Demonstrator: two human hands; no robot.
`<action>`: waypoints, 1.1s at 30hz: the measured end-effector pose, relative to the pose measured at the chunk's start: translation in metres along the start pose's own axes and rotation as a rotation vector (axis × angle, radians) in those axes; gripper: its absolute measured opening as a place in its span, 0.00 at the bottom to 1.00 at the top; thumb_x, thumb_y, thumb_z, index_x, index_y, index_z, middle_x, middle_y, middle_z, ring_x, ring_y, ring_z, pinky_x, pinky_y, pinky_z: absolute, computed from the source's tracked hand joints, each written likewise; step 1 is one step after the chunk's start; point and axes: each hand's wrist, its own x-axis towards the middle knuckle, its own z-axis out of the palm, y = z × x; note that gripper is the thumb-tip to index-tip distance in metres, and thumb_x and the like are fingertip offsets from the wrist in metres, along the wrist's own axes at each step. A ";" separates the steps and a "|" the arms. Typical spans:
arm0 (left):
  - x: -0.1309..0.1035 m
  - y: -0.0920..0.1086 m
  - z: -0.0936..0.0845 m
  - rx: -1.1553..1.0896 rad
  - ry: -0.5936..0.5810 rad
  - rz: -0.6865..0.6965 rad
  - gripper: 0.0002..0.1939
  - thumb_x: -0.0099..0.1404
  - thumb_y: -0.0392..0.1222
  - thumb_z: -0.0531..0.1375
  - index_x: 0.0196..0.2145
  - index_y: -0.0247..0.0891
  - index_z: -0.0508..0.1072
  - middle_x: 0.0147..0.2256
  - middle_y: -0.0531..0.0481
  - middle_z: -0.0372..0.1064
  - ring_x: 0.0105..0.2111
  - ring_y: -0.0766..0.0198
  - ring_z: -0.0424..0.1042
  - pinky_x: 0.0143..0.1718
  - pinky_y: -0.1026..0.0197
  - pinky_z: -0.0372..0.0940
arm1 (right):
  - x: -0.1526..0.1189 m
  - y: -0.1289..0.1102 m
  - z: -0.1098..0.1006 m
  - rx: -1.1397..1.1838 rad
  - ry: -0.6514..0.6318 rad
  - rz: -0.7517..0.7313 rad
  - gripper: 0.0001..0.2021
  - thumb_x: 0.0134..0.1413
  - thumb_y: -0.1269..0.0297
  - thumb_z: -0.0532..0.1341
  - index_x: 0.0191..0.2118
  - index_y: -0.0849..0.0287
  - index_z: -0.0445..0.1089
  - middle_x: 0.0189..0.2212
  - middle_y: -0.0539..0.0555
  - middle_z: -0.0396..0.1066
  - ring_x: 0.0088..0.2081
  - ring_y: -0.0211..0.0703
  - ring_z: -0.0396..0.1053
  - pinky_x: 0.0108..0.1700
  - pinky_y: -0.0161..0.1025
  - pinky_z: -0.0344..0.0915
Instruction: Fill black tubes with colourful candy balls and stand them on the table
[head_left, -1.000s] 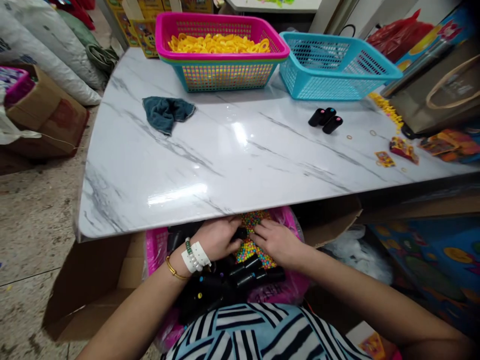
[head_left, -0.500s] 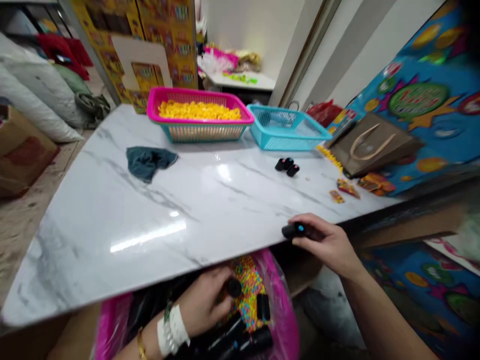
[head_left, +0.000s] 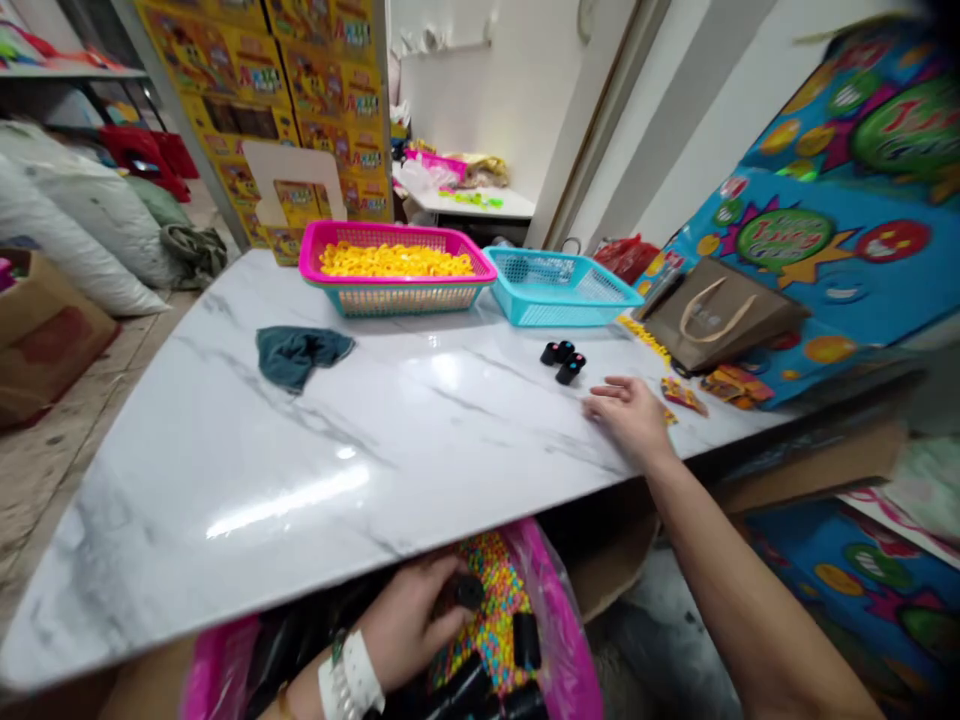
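Note:
Over the pink tub [head_left: 566, 610], my left hand [head_left: 416, 610] grips a small black cylinder [head_left: 469, 591] between thumb and fingers. Beneath it lie multicoloured beads [head_left: 495, 570] and more black cylinders, one of them [head_left: 526, 640] standing out on the beads at the right. My right hand [head_left: 626, 415] is over the marble table [head_left: 300, 460], its fingers apart and nothing in them. Just beyond its fingertips, several short black cylinders with pink or blue tops [head_left: 568, 370] stand close together on the table.
A pink basket of yellow pieces [head_left: 397, 295] and a blue basket [head_left: 566, 300] sit at the table's back. A dark green cloth [head_left: 300, 355] lies left. A brown paper bag [head_left: 724, 315] and small packets [head_left: 682, 395] are at the right.
My right hand has moved forward over the table and let go of its black cylinder, and the group on the table has one more. My left hand keeps its cylinder over the tub.

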 end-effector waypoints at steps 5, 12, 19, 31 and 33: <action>0.002 0.005 -0.005 -0.143 0.022 -0.033 0.18 0.60 0.45 0.62 0.45 0.35 0.71 0.30 0.50 0.71 0.28 0.63 0.68 0.33 0.61 0.65 | -0.137 -0.018 0.011 -0.053 -0.394 -0.173 0.14 0.53 0.61 0.64 0.45 0.59 0.71 0.33 0.54 0.75 0.30 0.38 0.74 0.31 0.34 0.74; 0.001 0.010 0.001 -0.357 0.096 0.027 0.08 0.61 0.36 0.58 0.40 0.35 0.71 0.33 0.50 0.74 0.30 0.67 0.72 0.33 0.64 0.68 | -0.220 -0.014 0.060 0.006 -0.691 -0.218 0.38 0.58 0.68 0.59 0.69 0.52 0.40 0.50 0.57 0.72 0.37 0.37 0.76 0.38 0.34 0.77; -0.002 -0.001 -0.014 0.156 0.128 0.101 0.13 0.66 0.37 0.55 0.47 0.37 0.71 0.42 0.45 0.75 0.42 0.59 0.73 0.47 0.55 0.69 | -0.208 0.004 0.054 -0.344 -0.725 -0.619 0.13 0.61 0.67 0.57 0.51 0.55 0.71 0.49 0.59 0.71 0.50 0.45 0.70 0.52 0.42 0.71; 0.000 0.006 -0.019 0.480 0.074 0.027 0.19 0.61 0.36 0.57 0.51 0.32 0.68 0.51 0.38 0.70 0.56 0.51 0.65 0.61 0.48 0.57 | -0.184 -0.006 0.067 -1.100 -0.937 -0.689 0.21 0.60 0.67 0.56 0.57 0.69 0.65 0.44 0.67 0.72 0.37 0.50 0.74 0.37 0.43 0.72; 0.001 0.006 -0.019 0.447 0.080 0.018 0.20 0.61 0.35 0.57 0.51 0.32 0.68 0.50 0.39 0.71 0.55 0.51 0.66 0.60 0.48 0.57 | -0.180 -0.009 0.070 -1.086 -0.984 -0.610 0.17 0.62 0.58 0.55 0.45 0.68 0.73 0.35 0.64 0.74 0.34 0.51 0.74 0.36 0.43 0.71</action>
